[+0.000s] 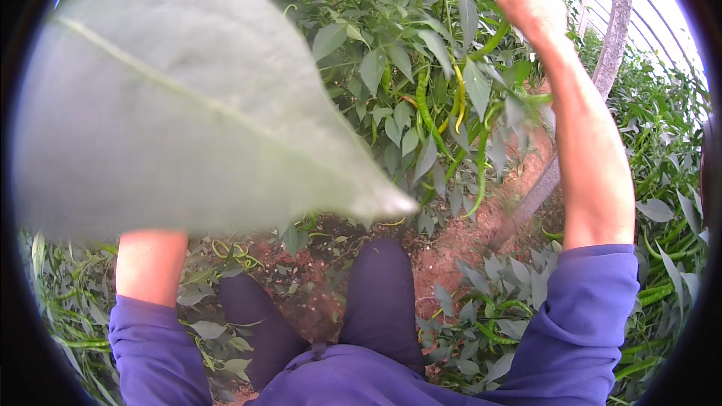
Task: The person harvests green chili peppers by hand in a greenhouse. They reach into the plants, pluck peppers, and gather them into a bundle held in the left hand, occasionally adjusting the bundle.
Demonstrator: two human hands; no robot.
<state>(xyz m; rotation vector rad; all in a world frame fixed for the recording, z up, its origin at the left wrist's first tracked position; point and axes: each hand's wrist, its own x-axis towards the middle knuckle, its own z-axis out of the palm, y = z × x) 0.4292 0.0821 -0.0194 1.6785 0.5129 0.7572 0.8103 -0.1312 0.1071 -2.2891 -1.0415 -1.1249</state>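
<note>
My right hand [527, 3] is raised at the upper right among the tops of the pepper plants, its fingers bent against green foliage; whether they hold a stem or leaf cannot be made out. Below and left of it hang long green chili peppers [423, 96] and a yellowish one [461, 96] among leaves. A big blurred leaf [186, 101] close to the camera covers the upper left. It hides my left hand, of which only the forearm shows at the lower left.
A rough, slanting post [615, 28] rises beside my right forearm. Reddish soil [451, 248] lies around my knees. More pepper plants [665, 124] crowd the right side and both lower corners. A ribbed translucent greenhouse cover [648, 5] shows at the upper right.
</note>
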